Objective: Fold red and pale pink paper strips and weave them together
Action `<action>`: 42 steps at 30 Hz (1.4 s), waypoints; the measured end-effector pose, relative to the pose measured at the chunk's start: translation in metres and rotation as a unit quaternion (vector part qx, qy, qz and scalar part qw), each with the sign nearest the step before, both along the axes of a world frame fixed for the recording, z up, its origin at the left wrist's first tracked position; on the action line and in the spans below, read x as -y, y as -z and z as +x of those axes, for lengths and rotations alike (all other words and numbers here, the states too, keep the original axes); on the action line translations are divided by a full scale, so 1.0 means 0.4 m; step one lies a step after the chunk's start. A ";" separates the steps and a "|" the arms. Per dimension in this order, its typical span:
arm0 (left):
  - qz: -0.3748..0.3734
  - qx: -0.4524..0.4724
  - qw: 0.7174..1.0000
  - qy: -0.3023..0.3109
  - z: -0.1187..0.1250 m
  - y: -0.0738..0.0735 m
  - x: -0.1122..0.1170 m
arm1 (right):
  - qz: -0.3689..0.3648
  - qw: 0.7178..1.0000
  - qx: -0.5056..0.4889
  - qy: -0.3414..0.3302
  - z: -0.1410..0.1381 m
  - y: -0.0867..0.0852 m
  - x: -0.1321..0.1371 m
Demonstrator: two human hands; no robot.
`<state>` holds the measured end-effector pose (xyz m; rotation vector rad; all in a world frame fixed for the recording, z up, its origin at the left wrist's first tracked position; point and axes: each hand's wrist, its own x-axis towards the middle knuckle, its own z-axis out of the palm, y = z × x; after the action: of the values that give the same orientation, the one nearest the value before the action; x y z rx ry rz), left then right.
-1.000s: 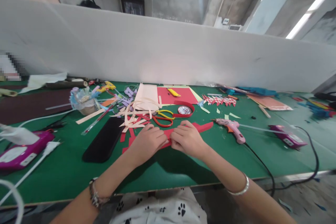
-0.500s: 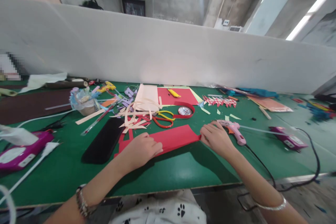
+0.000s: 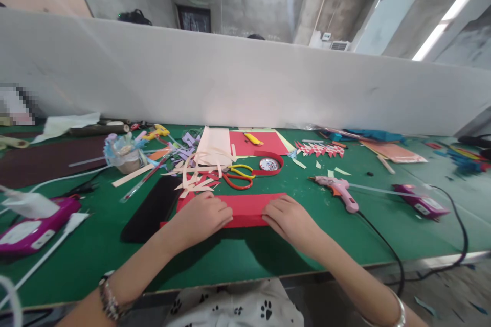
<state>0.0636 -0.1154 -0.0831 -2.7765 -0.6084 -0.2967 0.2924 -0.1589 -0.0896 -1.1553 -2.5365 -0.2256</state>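
Observation:
A strip of red paper lies across the front of the green table, its near edge folded up along its length. My left hand is closed on the left part of that edge, with the fingers curled over it. At the right end, my right hand pinches the same fold. The thumbs are mostly hidden below. Just beyond the paper are scissors with red and yellow handles. A black phone-like slab rests to the left, partly behind my left forearm.
To the right lies a pink glue gun, its cord running off the table edge. Behind are a yellow utility knife on red sheets, a tape roll and pale paper strips. Purple power strips sit at the left.
My right hand has moved left along the paper, closer to my left hand. The paper, tilted up at its right end before, now runs nearly level.

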 end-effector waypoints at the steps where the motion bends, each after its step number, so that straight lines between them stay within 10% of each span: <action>1: -0.007 0.003 1.000 -0.002 0.010 -0.001 0.003 | 0.001 1.000 0.005 -0.007 -0.011 0.003 -0.005; 11: 0.084 0.054 0.995 0.024 0.070 0.031 0.016 | -0.021 0.999 -0.023 -0.042 -0.035 -0.003 -0.025; 25: 0.138 -0.004 0.985 -0.099 -0.231 0.021 -0.042 | -0.048 0.998 -0.036 -0.003 0.134 -0.021 -0.024; 30: 0.071 0.112 0.985 -0.113 -0.127 0.017 0.027 | 0.007 1.000 -0.020 -0.018 0.111 0.002 -0.003; 35: 0.022 0.049 0.995 -0.084 0.018 0.050 0.079 | -0.007 0.999 -0.025 -0.025 0.084 0.018 0.002; 42: -0.077 -0.005 0.986 -0.150 0.072 0.068 0.059 | 0.017 0.999 0.042 -0.002 0.035 0.068 0.010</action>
<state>0.0923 -0.1392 -0.1102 -2.7732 -1.0723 -0.1756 0.3065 -0.1629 -0.1169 -1.1509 -2.5958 -0.3218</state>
